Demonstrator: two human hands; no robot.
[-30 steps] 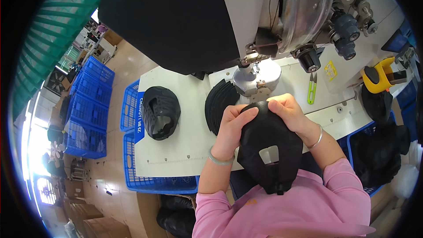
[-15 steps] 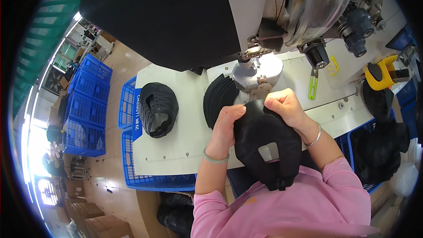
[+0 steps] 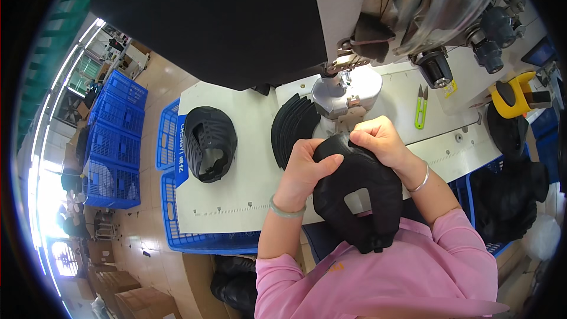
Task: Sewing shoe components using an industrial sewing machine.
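A black shoe upper [image 3: 385, 192] with an oval opening is held between my two hands, just in front of the sewing machine's post [image 3: 345, 99]. My left hand [image 3: 302, 168] grips its rounded end from the left, thumb lying on top and fingers behind. On the other side my right hand [image 3: 383, 143] pinches the same end near the upper edge. The fingers under the material are hidden. To the left on the table lies another black shoe upper [image 3: 223, 136]. A fanned stack of curved black pieces [image 3: 290, 133] sits beside the post.
Green-handled snips [image 3: 421, 109] lie on the right of the white table [image 3: 248, 201]. A yellow and black holder [image 3: 511, 97] stands at the far right. Blue crates [image 3: 168, 212] flank the table's left side, and a crate with black pieces [image 3: 508, 201] stands at the right.
My left thumb has moved from the rounded edge down and inward onto the upper's surface. The right hand keeps its pinch. The whole view has shifted slightly.
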